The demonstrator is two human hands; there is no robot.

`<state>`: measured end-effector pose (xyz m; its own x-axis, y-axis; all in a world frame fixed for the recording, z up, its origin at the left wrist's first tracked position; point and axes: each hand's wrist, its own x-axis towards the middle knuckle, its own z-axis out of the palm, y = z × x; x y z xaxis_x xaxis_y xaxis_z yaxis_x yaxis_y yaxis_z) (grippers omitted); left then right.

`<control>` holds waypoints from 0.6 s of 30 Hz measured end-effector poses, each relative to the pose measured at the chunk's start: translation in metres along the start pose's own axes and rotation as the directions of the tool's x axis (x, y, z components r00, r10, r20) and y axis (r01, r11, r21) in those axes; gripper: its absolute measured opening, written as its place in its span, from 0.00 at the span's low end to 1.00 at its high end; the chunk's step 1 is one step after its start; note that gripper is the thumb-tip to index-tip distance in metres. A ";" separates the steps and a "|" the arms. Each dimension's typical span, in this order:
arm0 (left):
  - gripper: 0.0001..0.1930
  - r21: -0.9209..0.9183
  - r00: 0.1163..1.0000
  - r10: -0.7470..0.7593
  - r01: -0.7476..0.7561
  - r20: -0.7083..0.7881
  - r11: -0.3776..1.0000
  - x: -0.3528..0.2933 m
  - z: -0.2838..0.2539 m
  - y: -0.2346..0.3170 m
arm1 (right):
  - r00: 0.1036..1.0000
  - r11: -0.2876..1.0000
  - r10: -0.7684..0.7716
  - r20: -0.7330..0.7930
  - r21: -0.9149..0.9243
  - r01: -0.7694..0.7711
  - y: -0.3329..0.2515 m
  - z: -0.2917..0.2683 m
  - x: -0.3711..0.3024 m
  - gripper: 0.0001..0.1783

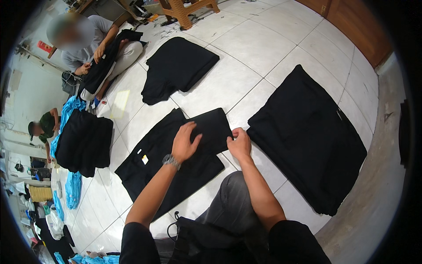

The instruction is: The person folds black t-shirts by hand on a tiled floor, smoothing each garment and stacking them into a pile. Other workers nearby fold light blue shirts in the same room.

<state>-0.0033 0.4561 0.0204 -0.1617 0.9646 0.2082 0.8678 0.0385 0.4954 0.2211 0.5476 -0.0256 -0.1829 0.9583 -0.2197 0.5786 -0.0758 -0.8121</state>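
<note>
A black garment (136,169) lies spread on the tiled floor in front of my crossed leg, with small white and yellow labels on it. Across its far right part is a smooth dark rectangular piece (214,122); whether it is folded cloth or a flat board I cannot tell. My left hand (184,141) rests over this piece with its fingers stretched and the thumb apart, wearing a watch at the wrist. At the piece's right edge, my right hand (240,143) has its fingers curled together, pinching the edge.
A large black folded pile (307,141) lies at right, beside the wall. Beyond the garment is another black stack (180,66); a black heap (84,141) sits at left near light-blue cloth (73,189). One person (94,53) handles dark cloth far left. A brown stool (187,11) stands behind.
</note>
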 end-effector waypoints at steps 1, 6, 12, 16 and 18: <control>0.28 -0.006 0.998 -0.055 0.055 0.012 0.998 0.022 0.010 0.004 | 0.997 0.999 0.048 0.062 -0.007 -0.047 0.002 0.000 0.001 0.19; 0.19 0.001 0.957 -0.272 0.273 0.099 0.962 0.103 0.063 0.026 | 0.983 0.991 0.133 0.126 -0.020 -0.132 0.003 -0.001 0.001 0.20; 0.11 0.074 0.931 -0.355 0.349 0.091 0.934 0.133 0.091 0.035 | 0.949 0.981 0.185 0.255 -0.101 -0.164 0.001 -0.005 0.002 0.18; 0.08 -0.049 0.931 -0.363 0.362 -0.025 0.931 0.138 0.071 0.033 | 0.944 0.989 0.142 0.298 -0.082 -0.123 0.000 -0.006 -0.002 0.18; 0.09 -0.071 0.952 -0.304 0.301 -0.027 0.951 0.142 0.047 0.033 | 0.971 0.995 0.083 0.225 -0.073 -0.068 -0.004 -0.009 -0.007 0.19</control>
<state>0.0246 0.6065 0.0263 -0.4305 0.8998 0.0710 0.7432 0.3088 0.5935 0.2275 0.5435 -0.0163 -0.3088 0.8619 -0.4022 0.6458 -0.1204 -0.7539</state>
